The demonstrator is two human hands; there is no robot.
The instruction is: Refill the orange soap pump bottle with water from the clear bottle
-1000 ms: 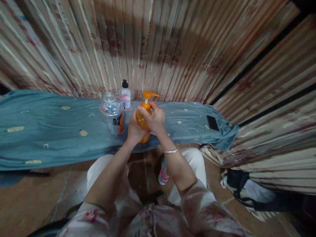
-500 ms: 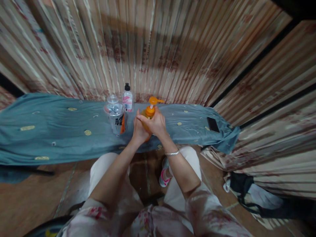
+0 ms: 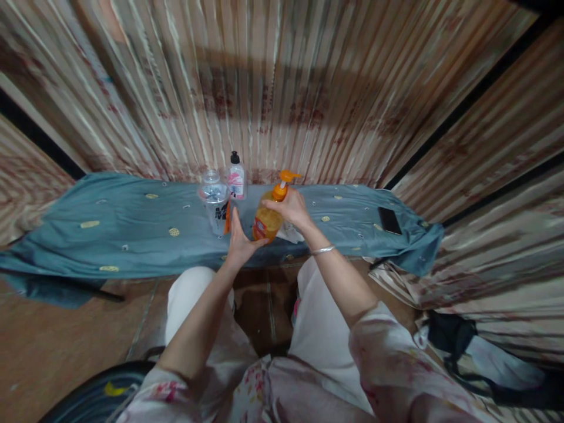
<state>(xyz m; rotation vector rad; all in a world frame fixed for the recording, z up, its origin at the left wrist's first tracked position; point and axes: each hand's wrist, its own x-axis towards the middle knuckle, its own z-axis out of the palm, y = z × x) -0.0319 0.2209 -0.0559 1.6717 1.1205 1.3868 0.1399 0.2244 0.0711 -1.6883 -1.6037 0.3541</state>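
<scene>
An orange pump bottle point(image 3: 268, 221) stands tilted on the table under a grey-blue cloth point(image 3: 132, 229). My right hand point(image 3: 291, 207) grips the bottle's neck just under the orange pump head. My left hand point(image 3: 238, 239) lies open against the bottle's lower left side, fingers stretched upward. A clear plastic jar with a lid point(image 3: 214, 200) and a small white bottle with a black cap point(image 3: 237, 177) stand just left of the pump bottle. A white crumpled cloth or tissue point(image 3: 291, 234) lies behind my right wrist.
A black phone point(image 3: 389, 220) lies on the cloth at the right end. A striped curtain point(image 3: 282, 94) hangs right behind the table. A dark bag point(image 3: 462, 346) sits on the floor at the right. My white-trousered knees are under the table's front edge.
My left hand has come off its grip on the bottle and now lies flat against its side. My right hand has shifted up to the neck. The view has tilted a little.
</scene>
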